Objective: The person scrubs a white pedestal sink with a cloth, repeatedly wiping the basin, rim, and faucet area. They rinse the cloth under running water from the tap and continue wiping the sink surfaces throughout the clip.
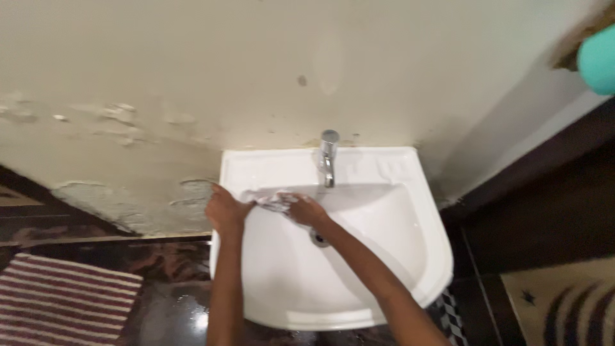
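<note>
A glossy white ceramic sink (pixel 384 256) carries a polished metal tap (pixel 328 157) at its back rim. Left of the tap, a thin pale cloth (pixel 272 198) lies crumpled. Behind the sink, matt wall paint (pixel 128 192) flakes roughly; below, dark floor tiles (pixel 173 307) gleam wet.

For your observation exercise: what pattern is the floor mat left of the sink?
Stripes, dark red and white, on the mat; head view.

One sink (pixel 359 301), one tap (pixel 328 157), one cloth (pixel 272 198), two hands (pixel 225 210), two striped mats (pixel 61 298).
</note>
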